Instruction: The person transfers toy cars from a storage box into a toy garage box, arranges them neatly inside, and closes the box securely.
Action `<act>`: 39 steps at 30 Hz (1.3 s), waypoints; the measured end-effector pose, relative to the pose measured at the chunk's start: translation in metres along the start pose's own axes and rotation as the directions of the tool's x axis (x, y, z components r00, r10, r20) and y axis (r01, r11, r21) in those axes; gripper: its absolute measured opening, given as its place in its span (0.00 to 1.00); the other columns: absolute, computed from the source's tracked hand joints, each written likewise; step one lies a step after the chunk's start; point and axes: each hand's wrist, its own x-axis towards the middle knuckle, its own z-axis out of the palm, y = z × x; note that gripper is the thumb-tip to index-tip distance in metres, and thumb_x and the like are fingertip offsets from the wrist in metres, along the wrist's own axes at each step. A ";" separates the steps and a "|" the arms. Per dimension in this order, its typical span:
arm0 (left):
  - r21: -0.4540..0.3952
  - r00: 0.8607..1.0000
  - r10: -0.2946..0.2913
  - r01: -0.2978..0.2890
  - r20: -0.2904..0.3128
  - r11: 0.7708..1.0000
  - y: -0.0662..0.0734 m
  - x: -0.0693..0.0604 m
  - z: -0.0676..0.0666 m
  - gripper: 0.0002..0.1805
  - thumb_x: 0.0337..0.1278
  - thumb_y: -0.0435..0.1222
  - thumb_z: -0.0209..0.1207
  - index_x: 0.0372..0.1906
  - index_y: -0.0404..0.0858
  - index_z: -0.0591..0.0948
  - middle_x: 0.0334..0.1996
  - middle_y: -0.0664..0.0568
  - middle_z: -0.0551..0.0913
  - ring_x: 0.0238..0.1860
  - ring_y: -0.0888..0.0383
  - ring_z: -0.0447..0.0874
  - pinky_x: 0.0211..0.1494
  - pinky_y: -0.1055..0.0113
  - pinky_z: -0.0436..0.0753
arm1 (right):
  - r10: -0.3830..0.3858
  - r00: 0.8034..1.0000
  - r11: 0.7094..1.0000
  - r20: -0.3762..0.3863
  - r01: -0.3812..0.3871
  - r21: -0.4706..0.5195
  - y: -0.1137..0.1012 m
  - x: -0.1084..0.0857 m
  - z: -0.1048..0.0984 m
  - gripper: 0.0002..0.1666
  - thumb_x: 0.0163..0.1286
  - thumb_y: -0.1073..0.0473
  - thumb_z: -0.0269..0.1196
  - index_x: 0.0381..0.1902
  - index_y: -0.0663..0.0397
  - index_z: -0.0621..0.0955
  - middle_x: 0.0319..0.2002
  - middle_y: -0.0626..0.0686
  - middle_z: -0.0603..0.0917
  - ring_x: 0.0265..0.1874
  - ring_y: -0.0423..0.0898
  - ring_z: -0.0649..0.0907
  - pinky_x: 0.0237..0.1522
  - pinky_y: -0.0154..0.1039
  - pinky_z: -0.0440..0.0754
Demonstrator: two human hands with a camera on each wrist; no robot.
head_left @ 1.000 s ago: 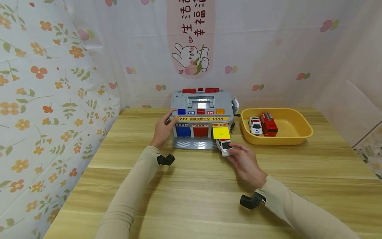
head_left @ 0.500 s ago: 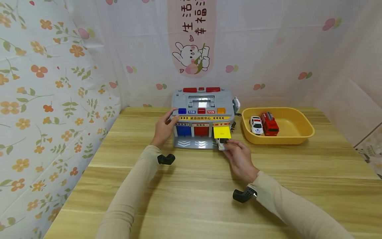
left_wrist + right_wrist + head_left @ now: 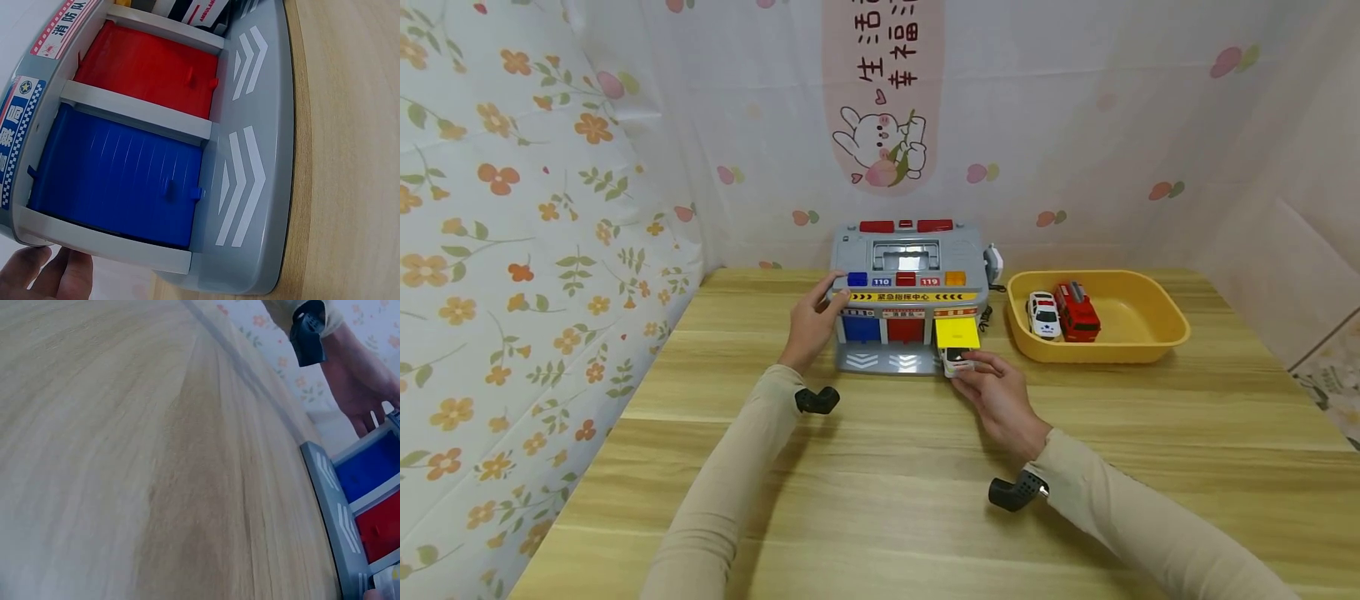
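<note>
A grey toy garage (image 3: 850,250) stands at the back of the table, with a blue door (image 3: 861,329) and a red door (image 3: 906,330) both down. Its yellow door (image 3: 957,333) is lifted outward. Under that flap sits a white toy ambulance (image 3: 957,367), its far end hidden inside the bay. My right hand (image 3: 1000,404) pinches the near end of the ambulance. My left hand (image 3: 811,329) holds the garage's left end, thumb on the front edge. In the left wrist view, fingertips (image 3: 75,275) show beside the garage's side wall.
Right of the garage is a yellow tray (image 3: 1138,352) holding a white toy police car (image 3: 1043,317) and a red toy fire truck (image 3: 1078,313). A white piece (image 3: 994,262) with a dark cord sticks out from the garage's right side. A patterned cloth hangs behind the table.
The right hand has pushed the ambulance forward and slightly left, so more of it is under the yellow door. My left hand has stayed on the garage.
</note>
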 end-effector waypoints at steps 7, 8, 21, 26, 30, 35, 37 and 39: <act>0.004 1.000 0.004 -0.004 -0.005 1.000 0.000 -0.001 -0.002 0.23 0.69 0.56 0.55 0.67 0.62 0.75 0.76 0.54 0.66 0.75 0.46 0.67 0.74 0.49 0.71 | 0.004 0.999 0.992 0.042 0.001 -0.124 0.001 0.000 0.000 0.30 0.71 0.76 0.53 0.71 0.64 0.69 0.65 0.60 0.70 0.50 0.40 0.79 0.60 0.31 0.81; 0.006 1.000 0.006 -0.006 -0.006 1.000 0.000 -0.001 -0.002 0.23 0.69 0.56 0.56 0.67 0.62 0.75 0.76 0.54 0.66 0.75 0.46 0.66 0.74 0.50 0.71 | 0.000 0.999 0.989 0.051 0.008 -0.149 0.001 0.000 0.000 0.29 0.71 0.76 0.53 0.70 0.65 0.70 0.67 0.62 0.69 0.51 0.40 0.79 0.61 0.32 0.80; 0.009 1.000 0.006 -0.006 -0.012 1.000 -0.002 -0.001 0.000 0.23 0.69 0.55 0.55 0.66 0.61 0.75 0.76 0.53 0.67 0.75 0.48 0.66 0.75 0.50 0.70 | 0.088 0.974 0.812 0.208 0.050 -0.581 -0.011 0.003 -0.011 0.24 0.73 0.63 0.59 0.66 0.56 0.77 0.69 0.59 0.75 0.62 0.48 0.77 0.68 0.45 0.76; 0.004 1.000 0.010 -0.010 -0.011 1.000 -0.001 -0.002 0.000 0.23 0.69 0.54 0.56 0.66 0.61 0.75 0.75 0.53 0.67 0.75 0.47 0.68 0.74 0.49 0.72 | 0.120 0.945 0.767 0.305 0.107 -0.633 -0.015 0.005 -0.012 0.26 0.73 0.63 0.59 0.67 0.62 0.74 0.69 0.64 0.74 0.51 0.47 0.84 0.57 0.42 0.85; -0.001 1.000 0.000 0.000 -0.007 1.000 0.000 -0.002 0.000 0.23 0.69 0.55 0.56 0.66 0.62 0.75 0.75 0.53 0.67 0.74 0.47 0.69 0.72 0.49 0.73 | 0.146 0.933 0.724 0.331 0.127 -0.678 -0.019 0.006 -0.013 0.23 0.74 0.63 0.58 0.65 0.63 0.76 0.66 0.64 0.75 0.45 0.46 0.85 0.51 0.41 0.87; 0.001 1.000 -0.003 0.003 -0.002 1.000 0.001 -0.003 0.000 0.23 0.69 0.55 0.56 0.66 0.62 0.75 0.75 0.53 0.67 0.74 0.46 0.69 0.72 0.48 0.73 | 0.141 0.921 0.653 0.363 0.189 -0.733 -0.022 0.004 -0.017 0.20 0.73 0.63 0.60 0.60 0.62 0.80 0.66 0.63 0.75 0.44 0.48 0.85 0.47 0.42 0.88; 0.007 1.000 0.000 0.000 -0.001 1.000 0.001 -0.002 0.000 0.23 0.69 0.55 0.56 0.66 0.62 0.75 0.76 0.53 0.67 0.74 0.46 0.69 0.73 0.48 0.73 | 0.128 0.922 0.643 0.365 0.203 -0.739 -0.022 0.003 -0.018 0.19 0.72 0.64 0.61 0.59 0.63 0.81 0.65 0.63 0.76 0.44 0.47 0.84 0.46 0.41 0.88; 0.010 1.000 0.005 -0.005 -0.001 1.000 0.001 -0.002 0.001 0.23 0.69 0.55 0.56 0.66 0.62 0.75 0.76 0.53 0.66 0.74 0.46 0.68 0.73 0.49 0.72 | 0.113 0.925 0.632 0.362 0.214 -0.745 -0.022 0.002 -0.019 0.19 0.71 0.64 0.61 0.58 0.63 0.81 0.64 0.63 0.77 0.44 0.47 0.84 0.44 0.41 0.88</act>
